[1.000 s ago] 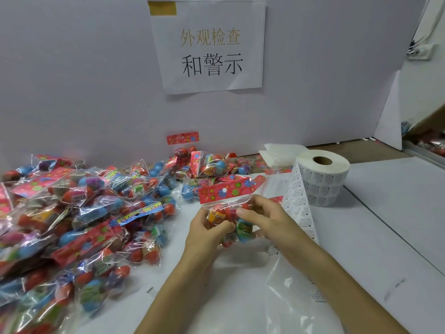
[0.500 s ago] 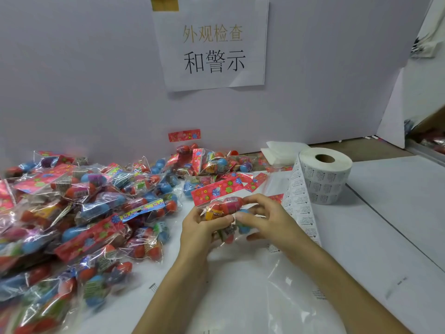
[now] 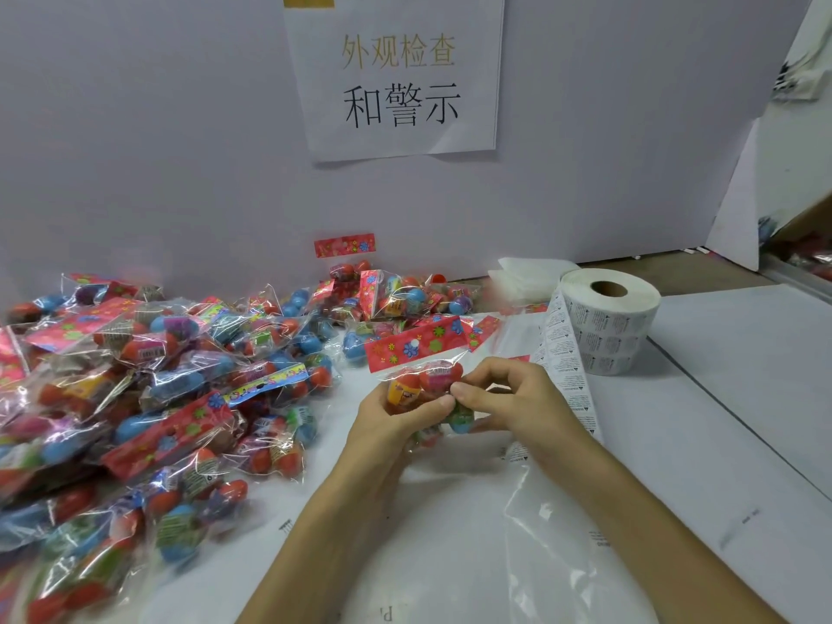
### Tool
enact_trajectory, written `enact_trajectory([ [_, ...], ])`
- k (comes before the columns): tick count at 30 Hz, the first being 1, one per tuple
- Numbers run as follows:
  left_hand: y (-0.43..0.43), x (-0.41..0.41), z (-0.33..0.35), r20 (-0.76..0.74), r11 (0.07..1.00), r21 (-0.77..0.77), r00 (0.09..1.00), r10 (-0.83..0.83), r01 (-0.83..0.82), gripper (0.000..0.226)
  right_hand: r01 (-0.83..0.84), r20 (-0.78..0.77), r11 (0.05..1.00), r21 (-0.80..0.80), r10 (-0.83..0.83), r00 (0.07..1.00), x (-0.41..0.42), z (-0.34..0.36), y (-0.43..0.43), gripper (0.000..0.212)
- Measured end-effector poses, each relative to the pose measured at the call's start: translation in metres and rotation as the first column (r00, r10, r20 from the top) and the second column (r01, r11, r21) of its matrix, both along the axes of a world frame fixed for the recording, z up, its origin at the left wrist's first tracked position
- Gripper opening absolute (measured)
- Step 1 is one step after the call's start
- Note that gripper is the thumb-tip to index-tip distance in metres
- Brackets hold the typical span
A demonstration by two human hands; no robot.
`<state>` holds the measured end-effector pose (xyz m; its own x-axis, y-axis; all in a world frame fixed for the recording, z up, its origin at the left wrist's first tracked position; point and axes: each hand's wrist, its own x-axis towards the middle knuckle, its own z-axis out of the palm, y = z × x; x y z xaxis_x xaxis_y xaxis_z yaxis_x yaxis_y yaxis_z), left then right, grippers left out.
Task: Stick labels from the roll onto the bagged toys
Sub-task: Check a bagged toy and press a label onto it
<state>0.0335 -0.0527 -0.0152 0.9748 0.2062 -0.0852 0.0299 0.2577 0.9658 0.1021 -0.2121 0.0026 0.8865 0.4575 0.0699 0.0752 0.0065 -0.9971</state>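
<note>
From my head view, my left hand [image 3: 387, 416] is wrapped round one bagged toy [image 3: 425, 382] from the left, thumb across its front. My right hand [image 3: 508, 398] pinches the same bag from the right, fingers curled. I hold the bag just above the surface [image 3: 720, 443], near the middle. Its red header card [image 3: 418, 346], printed with flowers, points to the far side.

The label roll [image 3: 608, 322] stands to the far right. Its loose strip of labels [image 3: 562, 376] runs toward me, passing just behind my right hand. The print on the labels is too small to read.

A pile of bagged toys [image 3: 157, 389] covers the left. On the far wall [image 3: 157, 150] a paper sign [image 3: 398, 78] reads "外观检查" in gold and "和警示" in black. A clear plastic sheet [image 3: 540, 533] lies under my right forearm.
</note>
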Motion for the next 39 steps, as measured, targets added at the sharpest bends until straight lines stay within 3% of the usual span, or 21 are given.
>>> enact_trajectory([
  [4, -0.001, -0.002, 0.003, 0.005, 0.995, 0.039, 0.996, -0.089, 0.089, 0.053, 0.000, -0.022, 0.999, 0.037, 0.001, 1.000, 0.000, 0.001, 0.000, 0.023],
  [8, -0.003, -0.002, 0.003, 0.006, 0.991, 0.034, 0.992, -0.127, 0.127, 0.062, 0.026, 0.019, 1.000, -0.012, -0.026, 0.999, 0.001, 0.002, 0.001, 0.040],
  [11, -0.004, -0.001, 0.001, 0.029, 0.994, 0.060, 0.995, -0.091, 0.089, 0.070, 0.042, 0.079, 0.994, -0.105, -0.034, 0.996, 0.002, 0.002, 0.001, 0.039],
  [15, -0.001, 0.001, -0.001, 0.076, 0.997, 0.074, 0.997, -0.011, 0.005, 0.062, -0.044, 0.024, 0.999, 0.017, 0.043, 0.999, 0.004, 0.007, -0.003, 0.029],
  [17, 0.000, 0.002, -0.001, 0.070, 0.997, 0.053, 0.997, 0.046, -0.050, 0.060, -0.022, 0.168, 0.999, -0.046, 0.030, 0.985, 0.004, 0.007, -0.006, 0.034],
  [20, 0.002, 0.002, -0.002, 0.050, 0.995, 0.059, 0.995, 0.081, -0.084, 0.062, 0.042, 0.491, 0.979, -0.199, 0.063, 0.869, 0.002, 0.005, -0.007, 0.033],
  [22, 0.003, 0.002, -0.002, 0.048, 0.993, 0.079, 0.995, 0.086, -0.089, 0.062, 0.008, 0.546, 0.978, -0.206, 0.108, 0.830, 0.001, 0.003, -0.006, 0.031],
  [28, 0.002, -0.002, 0.001, 0.024, 0.996, -0.008, 0.996, 0.086, -0.086, 0.048, 0.040, 0.626, 0.963, -0.266, 0.141, 0.767, 0.003, -0.001, -0.004, 0.045],
  [34, 0.002, 0.001, -0.002, -0.016, 0.980, 0.026, 0.981, 0.195, -0.195, 0.033, 0.035, 0.631, 0.962, -0.270, 0.149, 0.761, 0.001, -0.003, -0.002, 0.029],
  [39, 0.004, 0.002, -0.003, 0.015, 0.980, 0.048, 0.981, 0.195, -0.195, 0.044, -0.002, 0.556, 0.964, -0.265, 0.155, 0.817, 0.000, -0.002, -0.004, 0.025],
])
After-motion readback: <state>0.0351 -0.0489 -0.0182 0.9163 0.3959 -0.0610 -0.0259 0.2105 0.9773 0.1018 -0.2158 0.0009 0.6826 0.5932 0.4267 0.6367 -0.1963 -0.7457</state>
